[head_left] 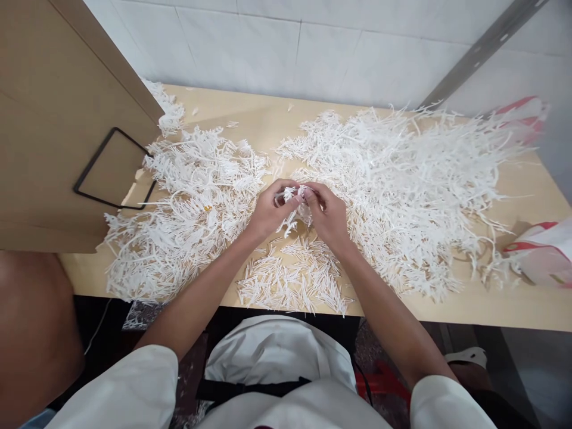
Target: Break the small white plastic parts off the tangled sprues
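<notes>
My left hand (269, 210) and my right hand (327, 213) meet over the middle of the light wooden table (491, 304). Both are closed in a pinch on one small white plastic branched piece (295, 205), held between them just above the tabletop. Below my hands lies a small heap of short white plastic sticks (292, 280). A large pile of white branched strips (415, 179) spreads to the right. Another pile of white branched pieces (187, 202) lies to the left.
A brown board with a black rectangular outline (67, 137) leans over the table's left end. White-and-red plastic bags (543, 253) lie at the right edge. A tiled wall (286, 42) rises behind the table. Someone's bare limb (31, 333) shows at the lower left.
</notes>
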`<action>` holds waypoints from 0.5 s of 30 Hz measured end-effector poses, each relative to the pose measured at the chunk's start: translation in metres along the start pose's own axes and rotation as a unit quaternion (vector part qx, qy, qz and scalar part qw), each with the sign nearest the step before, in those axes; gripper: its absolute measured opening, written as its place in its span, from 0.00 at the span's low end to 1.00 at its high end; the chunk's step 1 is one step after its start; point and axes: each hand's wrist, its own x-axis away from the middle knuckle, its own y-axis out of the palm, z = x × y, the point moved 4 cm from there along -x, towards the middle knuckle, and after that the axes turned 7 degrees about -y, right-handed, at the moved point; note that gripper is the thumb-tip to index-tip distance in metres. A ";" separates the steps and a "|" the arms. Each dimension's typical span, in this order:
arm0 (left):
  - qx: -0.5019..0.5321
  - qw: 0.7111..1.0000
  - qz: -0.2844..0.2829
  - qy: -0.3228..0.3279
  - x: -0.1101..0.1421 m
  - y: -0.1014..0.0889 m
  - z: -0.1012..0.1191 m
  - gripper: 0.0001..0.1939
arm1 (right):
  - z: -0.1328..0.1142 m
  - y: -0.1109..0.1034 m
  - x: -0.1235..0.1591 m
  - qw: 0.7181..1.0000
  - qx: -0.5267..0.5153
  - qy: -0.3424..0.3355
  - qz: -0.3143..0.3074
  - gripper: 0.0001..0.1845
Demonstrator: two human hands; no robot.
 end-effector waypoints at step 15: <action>-0.200 0.976 0.011 0.089 0.006 0.009 0.002 0.07 | 0.002 0.001 -0.001 0.985 0.141 0.006 -0.095 0.15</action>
